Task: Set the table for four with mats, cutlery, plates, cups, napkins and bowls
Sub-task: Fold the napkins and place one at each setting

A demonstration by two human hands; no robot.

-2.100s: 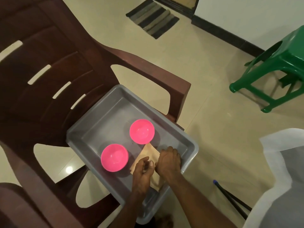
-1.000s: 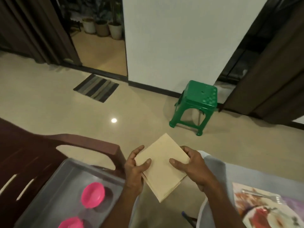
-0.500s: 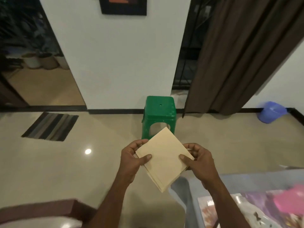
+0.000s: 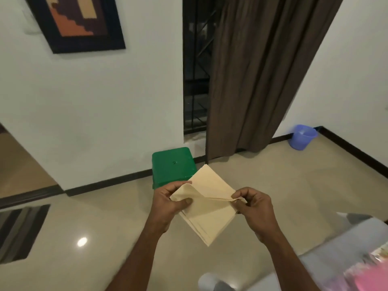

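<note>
1. So, starting at the far left, a striped floor mat [image 4: 20, 229] lies on the tile and a framed picture [image 4: 77, 22] hangs on the wall above it. Neither matters for the job.

2. Moving in, our left hand [image 4: 171, 203] pinches the left corner of the napkin stack [image 4: 206, 215], thumb on top and fingers curled underneath. A green stool [image 4: 173, 165] stands on the floor just behind it.

3. The stack itself is up in the air between both hands, well off the table, with one corner pointing down. The top napkin is lifted and creased across the middle, so we reckon we're peeling one sheet off the pile.

4. Our right hand [image 4: 253, 204] pinches the raised edge of that top sheet at the stack's right corner. Both hands are clamped on the napkins, apart from each other.

5. What could go wrong: the sheets are thin and cling together, so the right pinch might drag two along. If the left grip loosens while we pull, the rest could fan out and drop on the floor.

6. Far right, the table edge [image 4: 315, 255] shows with a blurry pink thing [image 4: 375, 278] on it, too smeared to identify. A blue bucket [image 4: 302, 137] stands in the corner by the brown curtain [image 4: 262, 70].
</note>
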